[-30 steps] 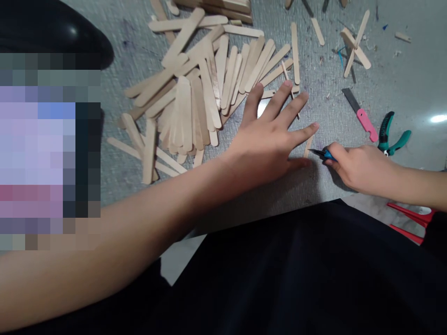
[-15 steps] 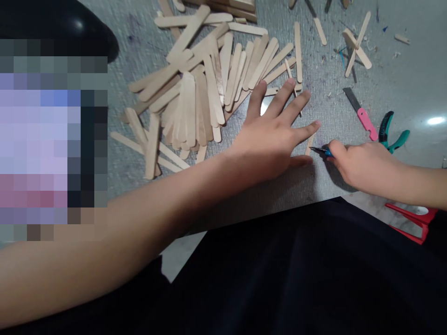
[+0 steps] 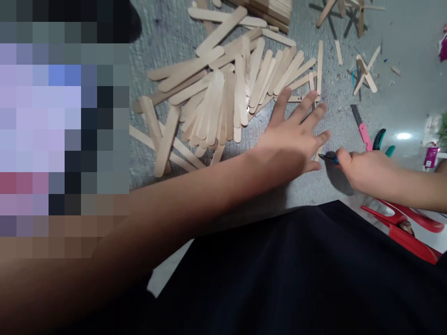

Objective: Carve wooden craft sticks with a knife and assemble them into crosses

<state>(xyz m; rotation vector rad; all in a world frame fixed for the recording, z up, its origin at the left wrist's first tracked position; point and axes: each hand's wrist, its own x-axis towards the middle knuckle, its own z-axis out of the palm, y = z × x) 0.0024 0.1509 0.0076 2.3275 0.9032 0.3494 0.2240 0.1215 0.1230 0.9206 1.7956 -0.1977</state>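
My left hand (image 3: pixel 293 135) lies palm down on the grey table, fingers spread, beside a heap of flat wooden craft sticks (image 3: pixel 216 107). Between its thumb and index finger, a short stick piece (image 3: pixel 317 153) shows in part. In my right hand (image 3: pixel 359 170) is a pointed tool (image 3: pixel 328 157) with a narrow dark tip and a blue body; its kind is mostly hidden by the fingers. The tip meets the stick piece or hovers just over it; I cannot tell which. A notched stick (image 3: pixel 293 98) lies by the left fingertips.
Beyond my right hand lie a pink-handled blade (image 3: pixel 363 132) and a tool with green and black handles (image 3: pixel 380 139). Crossed sticks (image 3: pixel 366 72) stand farther back. A bundle of sticks (image 3: pixel 272 11) sits at the top. Red plastic objects (image 3: pixel 401 223) are below the table edge.
The view has shifted, bringing more of the right side and the red objects into sight. Both hands keep nearly the same pose, with the pointed tool still by the stick piece.
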